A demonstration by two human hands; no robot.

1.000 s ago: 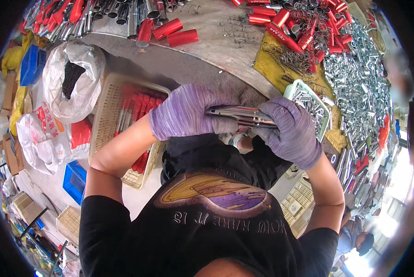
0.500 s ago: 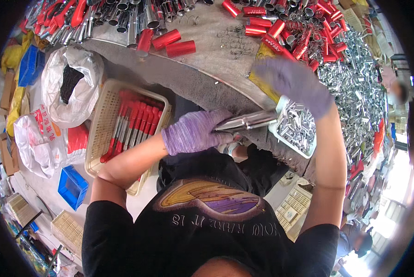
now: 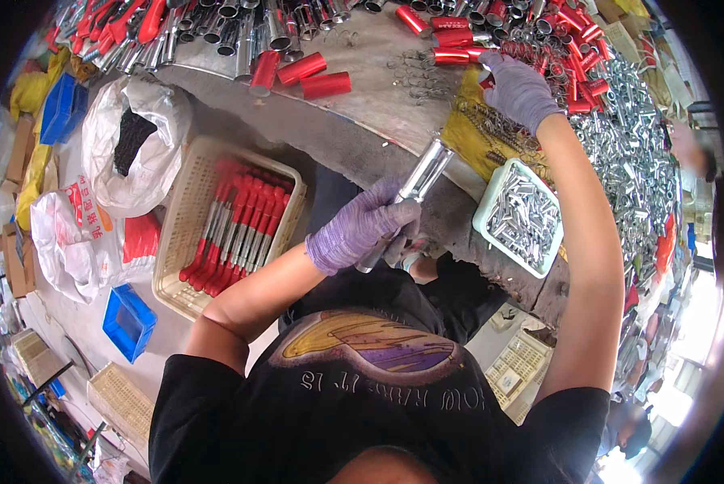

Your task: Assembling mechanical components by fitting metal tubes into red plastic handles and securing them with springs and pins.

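Note:
My left hand (image 3: 358, 230), in a purple knit glove, is closed round a shiny metal tube (image 3: 433, 165) with a slotted upper end. It holds the tube tilted over the table's near edge, the top leaning away to the right. My right hand (image 3: 519, 93), also gloved, is at the near left side of a heap of red metal sleeves (image 3: 576, 52). Its fingers curl round a red sleeve (image 3: 486, 79), mostly hidden by the glove. Thin wire springs (image 3: 418, 77) lie left of that hand. A pale tray (image 3: 483, 218) of small silver metal pieces (image 3: 525, 218) sits nearer to me.
Three loose red sleeves (image 3: 300, 68) lie near the table's front edge, before many chrome tubes (image 3: 277, 32). Silver parts (image 3: 624, 153) cover the right side. A beige basket (image 3: 168, 278) of red-handled tools (image 3: 245, 222) stands at left, beside a white sack (image 3: 156, 181).
My right hand has moved away from me, from above the tray to the red sleeves, and closed on one. My left hand has turned the metal tube from nearly level to steeply tilted.

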